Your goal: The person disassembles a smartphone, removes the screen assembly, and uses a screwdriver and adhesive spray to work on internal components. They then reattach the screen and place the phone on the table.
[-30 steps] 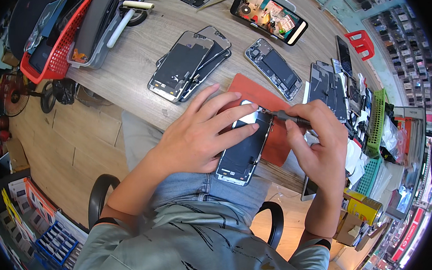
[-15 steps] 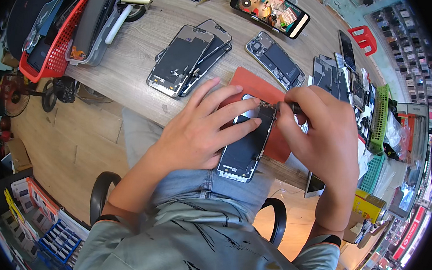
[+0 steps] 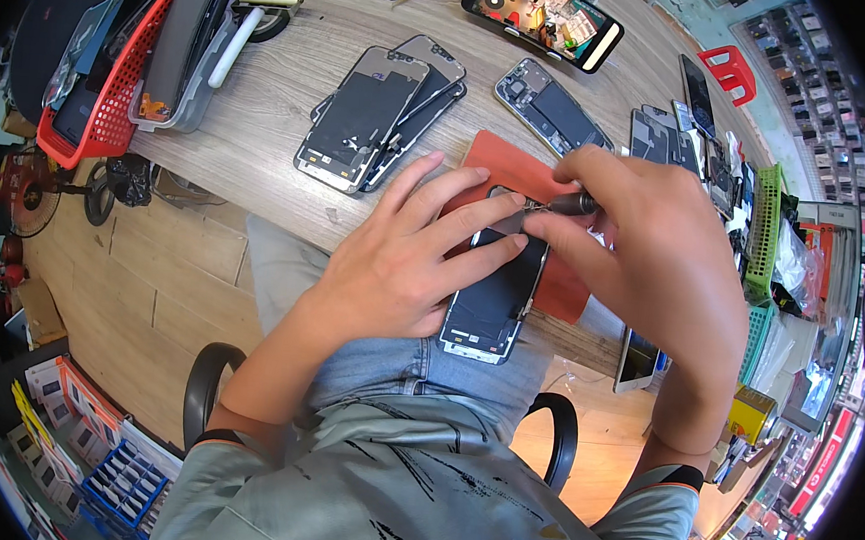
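A phone screen (image 3: pixel 492 292), dark on its back with a metal strip along its lower end, lies partly over the orange-red mat (image 3: pixel 562 289) and juts past the table's front edge. My left hand (image 3: pixel 394 252) grips it from the left, index and middle fingers stretched across its upper part; the thumb is mostly hidden. In my right hand (image 3: pixel 645 240), a slim screwdriver (image 3: pixel 575 203) with a dark handle is pinched between thumb and fingers. Its metal tip meets the screen's upper end, beside my left fingertips. The exact contact is too small to tell.
Several phone screens (image 3: pixel 363 115) are stacked at centre left, near an opened phone (image 3: pixel 554 108). A lit phone (image 3: pixel 540 22) stands at the back. Left is a red basket (image 3: pixel 114 97); right are phone parts (image 3: pixel 662 141) and a green basket (image 3: pixel 768 228). Chair armrests (image 3: pixel 206 385) flank my lap.
My right hand has moved left and turned, bringing the screwdriver over the screen's top end and into clearer view. My left hand stays on the screen, almost unmoved.
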Demonstrator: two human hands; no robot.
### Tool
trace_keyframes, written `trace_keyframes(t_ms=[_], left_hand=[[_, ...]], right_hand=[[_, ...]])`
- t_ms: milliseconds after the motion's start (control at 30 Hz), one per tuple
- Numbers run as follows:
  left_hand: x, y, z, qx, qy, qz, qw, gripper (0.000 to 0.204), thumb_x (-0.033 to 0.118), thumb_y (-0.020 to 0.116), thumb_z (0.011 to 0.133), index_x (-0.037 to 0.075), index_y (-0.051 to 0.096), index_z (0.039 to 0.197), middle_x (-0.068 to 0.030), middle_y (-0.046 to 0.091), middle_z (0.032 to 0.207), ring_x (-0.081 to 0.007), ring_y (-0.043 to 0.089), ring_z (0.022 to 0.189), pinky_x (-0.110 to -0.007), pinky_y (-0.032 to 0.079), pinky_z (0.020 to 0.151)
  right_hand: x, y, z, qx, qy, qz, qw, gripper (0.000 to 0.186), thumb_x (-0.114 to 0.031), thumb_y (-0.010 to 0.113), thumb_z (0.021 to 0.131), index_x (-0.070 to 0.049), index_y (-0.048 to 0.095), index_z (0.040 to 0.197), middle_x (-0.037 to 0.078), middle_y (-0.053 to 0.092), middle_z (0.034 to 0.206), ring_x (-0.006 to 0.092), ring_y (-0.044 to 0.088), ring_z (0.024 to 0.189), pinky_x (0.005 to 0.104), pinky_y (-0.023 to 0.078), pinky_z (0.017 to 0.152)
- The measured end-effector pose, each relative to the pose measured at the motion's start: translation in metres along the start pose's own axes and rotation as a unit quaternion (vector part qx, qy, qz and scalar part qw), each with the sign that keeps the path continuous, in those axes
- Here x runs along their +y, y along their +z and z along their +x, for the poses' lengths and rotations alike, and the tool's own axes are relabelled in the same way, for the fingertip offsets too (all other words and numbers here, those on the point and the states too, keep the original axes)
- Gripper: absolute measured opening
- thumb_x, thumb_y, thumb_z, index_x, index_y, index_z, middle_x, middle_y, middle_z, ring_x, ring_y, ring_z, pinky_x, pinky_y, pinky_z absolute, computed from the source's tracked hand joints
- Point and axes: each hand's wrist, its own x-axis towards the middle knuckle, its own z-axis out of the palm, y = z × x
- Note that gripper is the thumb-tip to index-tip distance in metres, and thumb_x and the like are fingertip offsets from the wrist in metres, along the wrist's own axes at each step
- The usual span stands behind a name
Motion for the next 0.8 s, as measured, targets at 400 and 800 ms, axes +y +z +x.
trace_keyframes(t_ms=[400, 800], left_hand=[[-0.0011, 0.0019, -0.0016, 0.005, 0.003, 0.01, 1.0, 0.084, 0.008, 0.083, 0.053, 0.018, 0.08, 0.136, -0.005, 0.063, 0.162, -0.0403, 0.052, 0.152, -0.067, 0.039, 0.131], [-0.0009, 0.0011, -0.0011, 0.0, 0.001, 0.006, 1.0, 0.082, 0.008, 0.082, 0.054, 0.018, 0.08, 0.136, -0.0041, 0.063, 0.162, -0.0395, 0.052, 0.153, -0.067, 0.038, 0.131]], right_hand=[[-0.005, -0.0002, 0.0048, -0.003, 0.0, 0.002, 1.0, 0.024, -0.009, 0.085, 0.092, -0.002, 0.076, 0.114, 0.017, 0.079, 0.094, 0.0386, 0.078, 0.087, 0.0435, 0.06, 0.073], [0.0002, -0.0012, -0.0047, 0.019, 0.012, 0.027, 0.999, 0.022, -0.007, 0.084, 0.095, 0.0, 0.079, 0.115, 0.017, 0.079, 0.094, 0.0345, 0.078, 0.079, 0.0416, 0.06, 0.071]])
